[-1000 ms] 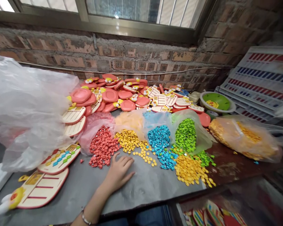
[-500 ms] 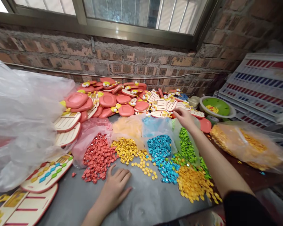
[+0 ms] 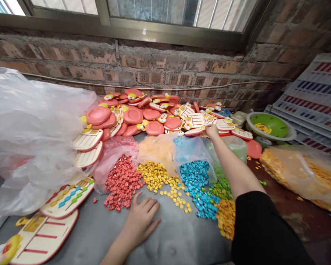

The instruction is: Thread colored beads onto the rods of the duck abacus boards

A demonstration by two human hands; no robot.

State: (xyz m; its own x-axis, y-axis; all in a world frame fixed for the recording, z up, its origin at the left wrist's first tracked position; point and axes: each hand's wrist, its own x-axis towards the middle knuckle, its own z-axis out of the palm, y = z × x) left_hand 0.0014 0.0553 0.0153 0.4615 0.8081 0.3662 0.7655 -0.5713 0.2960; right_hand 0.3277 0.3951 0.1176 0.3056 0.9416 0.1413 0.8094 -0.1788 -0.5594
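The right hand (image 3: 212, 131), stretched past the bags of beads (image 3: 190, 149), meets a cream plastic board's (image 3: 195, 120) near edge, its grip unclear, while the open left hand (image 3: 140, 221) lies flat on the table (image 3: 179, 239).

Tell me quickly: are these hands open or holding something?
Left hand: open, flat on the grey table.
Right hand: on a cream board, grip unclear.

A loose black fabric sleeve (image 3: 264, 232) covers the right upper arm and ends in a wide, plain opening around the arm. Below it the right forearm (image 3: 235, 165) and right hand (image 3: 213, 131) are bare. The left hand (image 3: 140, 221) is bare too, its slim fingers (image 3: 147, 206) ending in short nails.
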